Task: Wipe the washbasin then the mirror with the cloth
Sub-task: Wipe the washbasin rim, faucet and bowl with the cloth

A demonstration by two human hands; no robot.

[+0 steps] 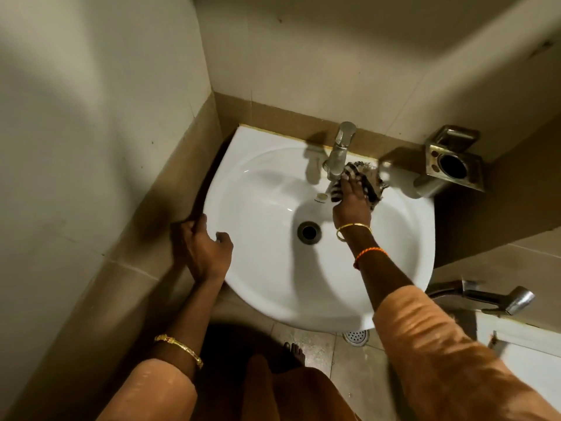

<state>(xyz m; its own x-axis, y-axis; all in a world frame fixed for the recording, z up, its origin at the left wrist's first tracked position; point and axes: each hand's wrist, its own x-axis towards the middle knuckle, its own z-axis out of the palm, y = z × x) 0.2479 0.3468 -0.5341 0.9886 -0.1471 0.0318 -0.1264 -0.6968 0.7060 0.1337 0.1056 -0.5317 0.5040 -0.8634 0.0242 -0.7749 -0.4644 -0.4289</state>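
The white washbasin (273, 268) sits in a corner, with tan tile walls behind it and on its left. Its right front edge is hidden under the person's orange sleeve (440, 344). No mirror can be seen from here. The left hand (203, 247) holds the basin's left rim, with the thumb on top and the fingers curled over the edge; the fingertips are lost in the dark gap by the wall. The right hand (352, 202) reaches to the back of the basin and presses down on the cloth (368, 183), just beside the bottom of the steel tap (338, 153). The cloth is striped dark and light, bunched up, and mostly covered by the hand, so its full shape is hard to tell. The fingers lie close together on top of it; I cannot tell if the thumb is tucked under. A metal holder (455, 165) is fixed to the wall on the right. A spray nozzle (498, 297) pokes out lower down, a bit blurry. The drain (308, 232) sits in the middle of the bowl.
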